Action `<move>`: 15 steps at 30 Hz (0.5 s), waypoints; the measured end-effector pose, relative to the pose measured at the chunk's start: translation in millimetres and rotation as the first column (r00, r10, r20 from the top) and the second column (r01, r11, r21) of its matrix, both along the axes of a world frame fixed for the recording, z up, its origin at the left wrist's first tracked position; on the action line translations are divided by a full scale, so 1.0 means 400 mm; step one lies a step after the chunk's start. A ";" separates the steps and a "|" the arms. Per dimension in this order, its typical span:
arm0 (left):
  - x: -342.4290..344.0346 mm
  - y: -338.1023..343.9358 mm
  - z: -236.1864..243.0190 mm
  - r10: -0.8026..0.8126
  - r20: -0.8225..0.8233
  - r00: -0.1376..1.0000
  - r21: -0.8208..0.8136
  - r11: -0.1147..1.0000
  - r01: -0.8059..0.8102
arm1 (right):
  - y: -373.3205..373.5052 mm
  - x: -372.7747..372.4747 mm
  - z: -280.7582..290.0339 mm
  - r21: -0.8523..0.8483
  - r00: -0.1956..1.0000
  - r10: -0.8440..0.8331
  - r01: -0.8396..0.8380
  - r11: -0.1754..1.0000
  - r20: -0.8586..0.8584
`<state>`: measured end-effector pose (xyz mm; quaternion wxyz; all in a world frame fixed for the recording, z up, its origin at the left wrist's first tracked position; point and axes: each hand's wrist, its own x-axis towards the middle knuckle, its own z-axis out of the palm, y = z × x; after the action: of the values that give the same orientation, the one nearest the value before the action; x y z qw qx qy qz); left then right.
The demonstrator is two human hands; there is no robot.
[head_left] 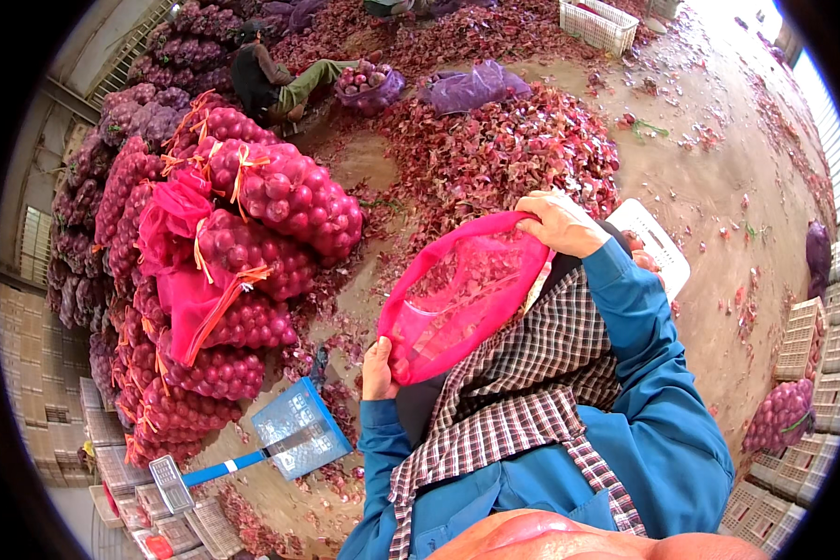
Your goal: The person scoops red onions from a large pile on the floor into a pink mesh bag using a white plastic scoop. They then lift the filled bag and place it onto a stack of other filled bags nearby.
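Observation:
A bright pink mesh bag [467, 299] is stretched open across my lap. My left hand [380, 371] grips its rim at the lower left, and my right hand [560, 224] holds the rim at the upper right, fingers curled over it. A white plastic basket [660, 252] is partly hidden behind my right arm. To my left stands a tall stack of filled pink mesh sacks of red onions [294, 201]. Beside its foot is a blue-framed platform scale [289, 429].
A co-worker [261, 84] sits by the sacks near a purple bag of onions [369, 89]. Piles of onion skins [495, 154] cover the floor ahead. A white crate [597, 23] stands at the back; more crates [798, 341] and an onion sack [779, 420] line the right side.

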<state>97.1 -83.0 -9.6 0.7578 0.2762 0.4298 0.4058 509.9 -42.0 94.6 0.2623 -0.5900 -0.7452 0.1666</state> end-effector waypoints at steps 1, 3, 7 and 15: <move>0.000 0.000 -0.005 0.011 -0.009 1.000 0.040 0.999 -0.011 | 0.000 -0.001 0.001 0.010 1.000 0.003 -0.003 1.000 0.003; 0.009 -0.003 -0.007 0.036 -0.028 0.999 0.118 0.993 -0.032 | 0.003 0.000 0.000 0.028 1.000 0.008 -0.008 1.000 0.007; 0.030 -0.005 0.018 0.087 0.008 0.996 0.115 0.990 -0.087 | 0.006 -0.004 0.020 0.141 0.990 -0.038 0.058 0.988 -0.137; 0.002 0.011 -0.075 0.069 -0.247 0.967 0.267 0.964 -0.001 | 0.002 -0.018 0.046 0.231 0.971 -0.074 0.128 0.965 -0.229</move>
<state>97.8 -78.4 -39.8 0.6454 0.4170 0.4702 0.4342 502.7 -41.0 113.0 0.4211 -0.5689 -0.6955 0.1240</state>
